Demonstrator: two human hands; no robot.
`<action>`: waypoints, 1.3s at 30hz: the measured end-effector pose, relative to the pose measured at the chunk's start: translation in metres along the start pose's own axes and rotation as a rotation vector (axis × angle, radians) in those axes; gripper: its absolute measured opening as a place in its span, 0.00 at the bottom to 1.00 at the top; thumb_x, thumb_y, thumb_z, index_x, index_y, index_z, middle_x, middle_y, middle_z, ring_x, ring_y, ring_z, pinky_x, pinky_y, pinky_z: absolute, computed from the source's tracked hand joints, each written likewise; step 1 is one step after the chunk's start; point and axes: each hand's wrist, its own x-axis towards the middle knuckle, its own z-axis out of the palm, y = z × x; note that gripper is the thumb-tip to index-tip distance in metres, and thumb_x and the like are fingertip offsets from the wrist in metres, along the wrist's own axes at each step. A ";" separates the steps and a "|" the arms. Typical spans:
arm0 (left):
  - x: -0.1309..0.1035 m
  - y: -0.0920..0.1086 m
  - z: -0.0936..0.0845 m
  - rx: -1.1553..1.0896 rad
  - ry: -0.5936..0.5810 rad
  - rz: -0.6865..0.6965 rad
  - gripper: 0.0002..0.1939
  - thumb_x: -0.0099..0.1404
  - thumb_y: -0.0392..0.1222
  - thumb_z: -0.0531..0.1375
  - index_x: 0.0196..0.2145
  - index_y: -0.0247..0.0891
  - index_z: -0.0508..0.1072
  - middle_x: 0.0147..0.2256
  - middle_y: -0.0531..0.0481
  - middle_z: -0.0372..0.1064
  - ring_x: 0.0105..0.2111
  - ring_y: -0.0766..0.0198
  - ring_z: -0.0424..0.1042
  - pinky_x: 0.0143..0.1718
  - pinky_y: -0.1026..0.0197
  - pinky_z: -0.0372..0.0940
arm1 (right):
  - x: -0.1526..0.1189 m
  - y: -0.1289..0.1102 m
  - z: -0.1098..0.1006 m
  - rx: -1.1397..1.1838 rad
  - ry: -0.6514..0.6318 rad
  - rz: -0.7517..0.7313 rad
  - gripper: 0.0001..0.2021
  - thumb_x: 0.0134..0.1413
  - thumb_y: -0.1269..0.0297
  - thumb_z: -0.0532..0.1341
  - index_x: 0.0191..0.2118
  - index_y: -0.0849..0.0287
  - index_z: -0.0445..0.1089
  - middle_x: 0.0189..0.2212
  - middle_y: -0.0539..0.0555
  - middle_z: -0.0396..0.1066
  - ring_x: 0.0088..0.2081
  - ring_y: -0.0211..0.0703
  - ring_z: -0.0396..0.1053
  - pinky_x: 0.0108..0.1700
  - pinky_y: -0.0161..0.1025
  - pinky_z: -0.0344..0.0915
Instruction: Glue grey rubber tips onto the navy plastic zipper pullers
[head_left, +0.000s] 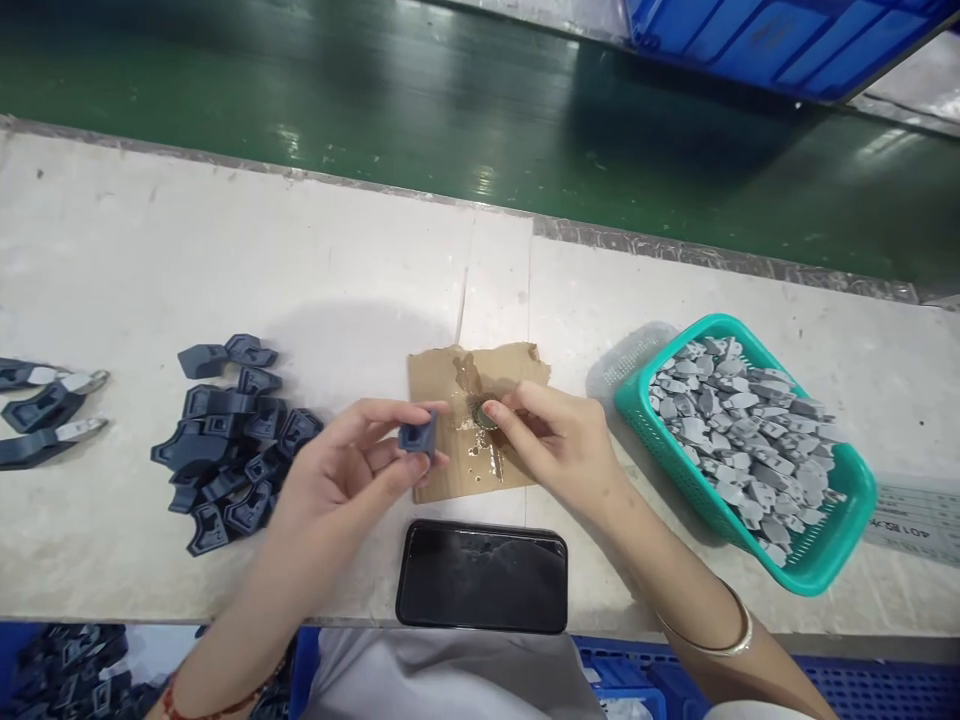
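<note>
A: What are the fingers holding?

B: The left hand [337, 470] pinches a dark block [414, 438] by its edges, between thumb and fingertips, which leaves its recess uncovered. The right hand [566, 440] has thumb and forefinger closed narrowly on a small dark piece [486, 416]; too little shows to say what it is.

A: And just beneath the fingertips?

B: A cardboard scrap [431, 372] with a shiny wet patch [468, 376], presumably lying there so drips miss the table [360, 270].

A: Why the phone [484, 578] there?

B: It lies flat on the near side of the fingers, seemingly where neither hand bumps it.

A: Farther out?

B: Left of the left fingers, a pile of similar blocks [217, 425], likely handy for that hand. Beyond it, pale-tipped pieces [45, 410] lie apart, perhaps to avoid mixing. Right of the right fingers, a green basket [667, 465] keeps loose grey bits [750, 440] from scattering.
</note>
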 end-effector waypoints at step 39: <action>0.002 -0.020 0.020 -0.072 -0.167 -0.198 0.14 0.73 0.54 0.62 0.40 0.39 0.76 0.34 0.51 0.80 0.34 0.67 0.80 0.34 0.70 0.75 | -0.011 -0.024 0.006 0.926 0.127 0.318 0.12 0.63 0.63 0.69 0.28 0.57 0.70 0.17 0.43 0.67 0.18 0.29 0.58 0.20 0.29 0.53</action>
